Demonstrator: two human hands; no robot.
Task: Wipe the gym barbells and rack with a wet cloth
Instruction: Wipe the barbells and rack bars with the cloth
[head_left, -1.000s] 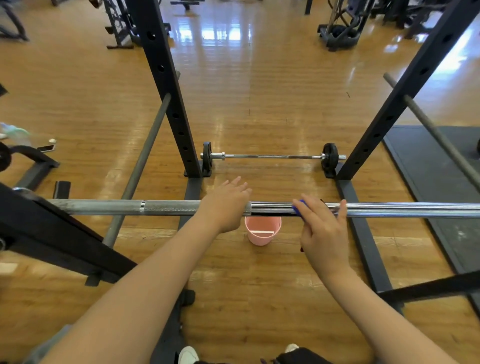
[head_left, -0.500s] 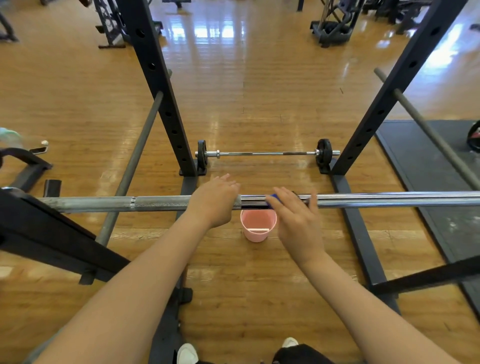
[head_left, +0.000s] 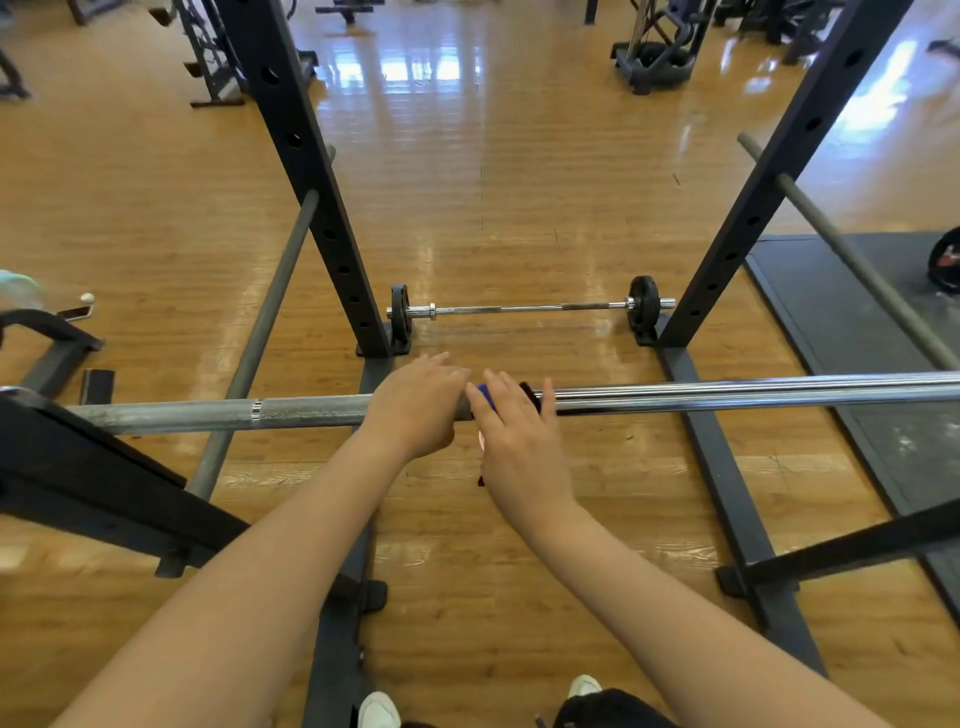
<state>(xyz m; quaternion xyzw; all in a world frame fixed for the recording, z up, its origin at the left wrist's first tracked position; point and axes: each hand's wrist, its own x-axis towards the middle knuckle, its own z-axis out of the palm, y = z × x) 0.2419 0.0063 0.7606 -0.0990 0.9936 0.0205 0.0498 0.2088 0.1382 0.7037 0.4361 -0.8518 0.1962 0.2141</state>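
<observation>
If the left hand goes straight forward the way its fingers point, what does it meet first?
Probably nothing near: the left hand lies over the racked bar, fingers pointing beyond it. Further along is the small barbell on the floor, though depth is unclear.

This is a gym, a weights room by the look of it. A black steel squat rack (head_left: 291, 135) with rows of adjustment holes in its uprights stands on a polished wooden floor (head_left: 493, 171). A long chrome barbell (head_left: 727, 395) lies across the rack's near side, and beyond the rack's far uprights a shorter barbell with small black plates (head_left: 524, 308) rests on the floor. To the rack's right lies a dark rubber mat (head_left: 831, 291); farther behind the rack stand more black exercise machines (head_left: 654, 52).
</observation>
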